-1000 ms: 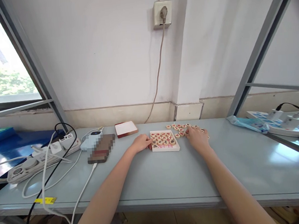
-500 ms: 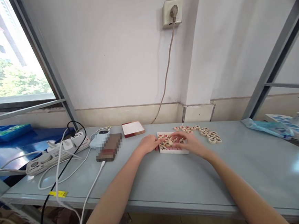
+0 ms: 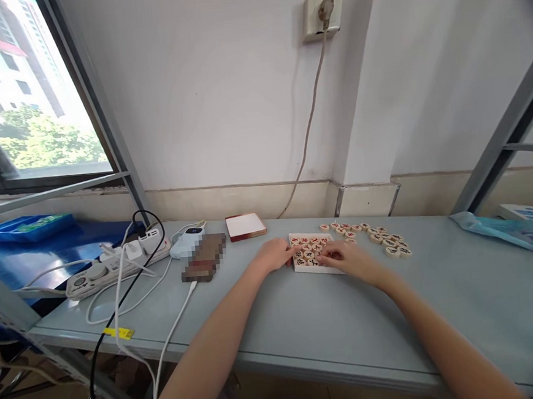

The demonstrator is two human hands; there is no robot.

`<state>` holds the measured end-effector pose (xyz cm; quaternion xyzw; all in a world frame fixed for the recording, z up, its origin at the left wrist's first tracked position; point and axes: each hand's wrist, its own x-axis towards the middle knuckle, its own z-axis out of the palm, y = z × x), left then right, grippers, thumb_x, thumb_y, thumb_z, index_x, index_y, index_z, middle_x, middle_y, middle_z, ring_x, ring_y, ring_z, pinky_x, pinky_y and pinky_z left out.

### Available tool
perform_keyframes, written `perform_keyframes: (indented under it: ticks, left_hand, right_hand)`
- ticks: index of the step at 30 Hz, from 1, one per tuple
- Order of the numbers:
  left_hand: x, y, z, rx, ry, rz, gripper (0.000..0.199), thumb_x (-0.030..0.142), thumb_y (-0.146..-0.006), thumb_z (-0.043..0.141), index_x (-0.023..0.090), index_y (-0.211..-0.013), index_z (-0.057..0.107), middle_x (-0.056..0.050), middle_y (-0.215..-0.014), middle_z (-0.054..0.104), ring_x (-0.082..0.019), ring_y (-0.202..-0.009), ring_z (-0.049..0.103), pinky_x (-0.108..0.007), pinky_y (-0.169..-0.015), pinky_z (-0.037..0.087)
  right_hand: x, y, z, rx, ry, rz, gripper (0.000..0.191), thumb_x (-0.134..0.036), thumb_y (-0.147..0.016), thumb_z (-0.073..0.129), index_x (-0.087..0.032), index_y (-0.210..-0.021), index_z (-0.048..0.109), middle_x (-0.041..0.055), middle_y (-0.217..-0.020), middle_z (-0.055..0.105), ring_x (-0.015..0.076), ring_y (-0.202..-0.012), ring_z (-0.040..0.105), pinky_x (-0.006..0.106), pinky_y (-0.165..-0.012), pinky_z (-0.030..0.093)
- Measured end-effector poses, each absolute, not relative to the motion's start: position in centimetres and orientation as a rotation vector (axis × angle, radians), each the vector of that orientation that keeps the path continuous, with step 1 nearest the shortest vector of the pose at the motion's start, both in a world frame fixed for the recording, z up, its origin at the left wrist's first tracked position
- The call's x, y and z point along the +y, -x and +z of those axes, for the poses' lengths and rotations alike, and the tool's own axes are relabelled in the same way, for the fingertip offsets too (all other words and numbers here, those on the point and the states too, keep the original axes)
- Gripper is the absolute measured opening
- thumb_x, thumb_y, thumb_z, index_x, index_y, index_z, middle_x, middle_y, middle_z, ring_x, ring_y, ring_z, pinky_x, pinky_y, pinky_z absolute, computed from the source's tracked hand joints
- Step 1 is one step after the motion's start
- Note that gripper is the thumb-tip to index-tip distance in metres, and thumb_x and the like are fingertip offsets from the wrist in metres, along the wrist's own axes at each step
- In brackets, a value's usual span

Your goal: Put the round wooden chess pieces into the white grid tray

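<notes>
A shallow white-and-wood tray (image 3: 307, 269) lies on the grey table (image 3: 396, 318), packed with round wooden Chinese chess pieces (image 3: 309, 243) marked in red and dark characters. My left hand (image 3: 275, 254) rests at the tray's left edge, its fingertips touching the pieces there and holding nothing I can see. My right hand (image 3: 340, 258) lies over the tray's right part, fingers on the pieces; whether one is pinched is hidden. More loose pieces (image 3: 378, 237) are scattered on the table to the right of the tray.
A red-edged white box (image 3: 245, 226), a pixelated phone (image 3: 204, 258) charging from a power bank (image 3: 187, 244), and a power strip (image 3: 115, 268) with tangled cables lie left. A blue plastic bag (image 3: 502, 233) lies right, beneath a wall socket (image 3: 321, 14).
My right hand has moved left from the loose pieces onto the tray. My left hand stays at the tray's left edge. The view has turned left, shifting everything rightward in the frame.
</notes>
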<state>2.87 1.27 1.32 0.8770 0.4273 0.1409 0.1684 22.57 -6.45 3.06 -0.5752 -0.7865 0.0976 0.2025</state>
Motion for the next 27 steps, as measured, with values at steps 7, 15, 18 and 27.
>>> perform_keyframes:
  ticks: [7,15,18,27]
  left_hand:
    - [1.3,-2.9,1.5,1.315,-2.484,0.338,0.046,0.040,-0.085,0.032,0.016,-0.058,0.061,-0.005,-0.060,0.062,-0.016,-0.062,0.054,-0.024,-0.061,0.037]
    - [1.8,-3.2,0.6,1.319,-2.529,0.412,0.045,0.043,-0.083,0.034,0.017,-0.054,0.057,-0.005,-0.058,0.061,-0.017,-0.060,0.055,-0.025,-0.056,0.034]
    - [1.8,-3.1,0.5,1.314,-2.529,0.412,0.046,0.044,-0.084,0.034,0.017,-0.055,0.058,-0.004,-0.058,0.061,-0.017,-0.059,0.055,-0.025,-0.057,0.034]
    - [1.1,-3.1,1.3,1.298,-2.491,0.407,0.043,0.039,-0.083,0.037,0.017,-0.053,0.058,-0.004,-0.058,0.061,-0.015,-0.057,0.053,-0.025,-0.056,0.032]
  right_hand:
    - [-5.2,-24.5,2.4,-1.970,1.910,-0.040,0.043,-0.050,-0.086,0.032,-0.025,-0.074,0.065,0.0026,-0.084,0.065,0.0210,-0.081,0.056,0.037,-0.076,0.038]
    - [-4.7,-29.8,-0.8,-1.268,2.528,-0.494,0.042,-0.030,-0.086,0.036,-0.014,-0.123,0.050,0.0159,-0.132,0.045,0.0308,-0.125,0.030,0.066,-0.095,0.015]
    - [-5.1,-29.6,-0.8,-1.353,2.581,-0.577,0.038,-0.026,-0.087,0.035,-0.015,-0.119,0.054,0.0144,-0.134,0.043,0.0319,-0.129,0.025,0.069,-0.095,0.004]
    - [-6.1,-28.3,1.1,-1.580,2.507,-0.705,0.025,-0.017,-0.084,0.041,-0.016,-0.088,0.066,0.0110,-0.098,0.064,0.0280,-0.098,0.051,0.053,-0.096,0.017]
